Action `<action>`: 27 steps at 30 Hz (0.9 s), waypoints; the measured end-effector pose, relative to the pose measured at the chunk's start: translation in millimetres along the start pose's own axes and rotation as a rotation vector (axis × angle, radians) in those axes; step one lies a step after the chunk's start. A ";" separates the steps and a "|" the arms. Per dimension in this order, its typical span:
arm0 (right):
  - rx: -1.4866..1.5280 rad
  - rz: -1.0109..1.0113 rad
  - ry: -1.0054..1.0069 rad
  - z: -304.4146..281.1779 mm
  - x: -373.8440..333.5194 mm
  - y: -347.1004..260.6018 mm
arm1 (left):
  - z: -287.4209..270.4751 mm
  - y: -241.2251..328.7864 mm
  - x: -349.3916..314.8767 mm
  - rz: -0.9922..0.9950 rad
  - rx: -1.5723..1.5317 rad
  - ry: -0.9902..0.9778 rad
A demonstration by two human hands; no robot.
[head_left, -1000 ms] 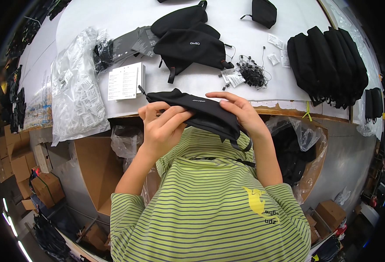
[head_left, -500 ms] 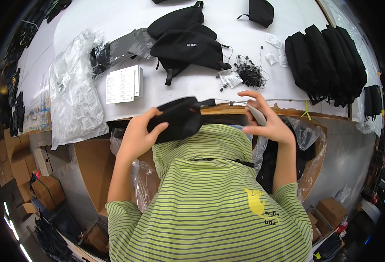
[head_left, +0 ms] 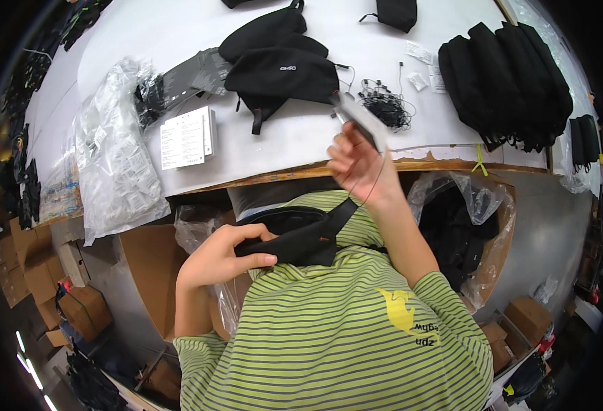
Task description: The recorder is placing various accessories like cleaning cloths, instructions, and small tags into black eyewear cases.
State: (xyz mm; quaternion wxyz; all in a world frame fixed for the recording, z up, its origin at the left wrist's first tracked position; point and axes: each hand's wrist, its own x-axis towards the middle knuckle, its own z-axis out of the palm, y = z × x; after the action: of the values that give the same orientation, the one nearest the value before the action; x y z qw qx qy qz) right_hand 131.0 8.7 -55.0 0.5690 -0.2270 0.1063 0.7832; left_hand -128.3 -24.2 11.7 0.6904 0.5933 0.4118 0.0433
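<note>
A black fabric pouch (head_left: 294, 240) rests against my lap, its upper opening parted. My left hand (head_left: 223, 255) closes on its left side, the thumb outside and the fingers at the rim. A short black strap sticks out from the pouch's right end. My right hand (head_left: 366, 164) is raised over the table edge with its fingers curled around a flat grey-white hang tag (head_left: 366, 122), blurred by motion. From the tag a thin dark cord runs down to the pouch's strap. Just beyond it lies a tangle of black tag cords (head_left: 386, 106).
Several black pouches (head_left: 284, 75) lie stacked mid-table, with a row of them (head_left: 503, 85) at the right. White printed cards (head_left: 184, 140) stand stacked left, beside a clear plastic bag (head_left: 120, 157) of small packets. Below the wooden table edge (head_left: 445, 156) are plastic-lined cartons (head_left: 147, 274).
My left hand has lowered the pouch toward my lap, and its opening now shows. The right hand has moved left and up with the tag.
</note>
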 end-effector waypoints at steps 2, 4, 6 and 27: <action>0.063 0.155 -0.273 -10.0 7.8 13.7 | -2.6 4.2 -1.2 -0.092 0.044 -0.019; 0.065 0.156 -0.218 -10.5 3.8 18.7 | 0.8 6.4 0.1 -0.072 0.032 0.004; -0.070 0.176 -0.116 -7.6 4.0 19.8 | 0.9 1.1 -1.1 -0.060 0.053 0.017; -2.259 -0.418 -0.450 39.6 -60.8 -28.8 | 33.0 41.4 58.1 0.751 0.792 0.233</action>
State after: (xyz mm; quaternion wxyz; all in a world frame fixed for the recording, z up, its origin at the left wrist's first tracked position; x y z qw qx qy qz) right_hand 163.9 -16.3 11.3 0.1678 -0.4731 -0.7925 0.3463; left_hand -51.8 -6.1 15.6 0.3017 0.9046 0.2306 0.1936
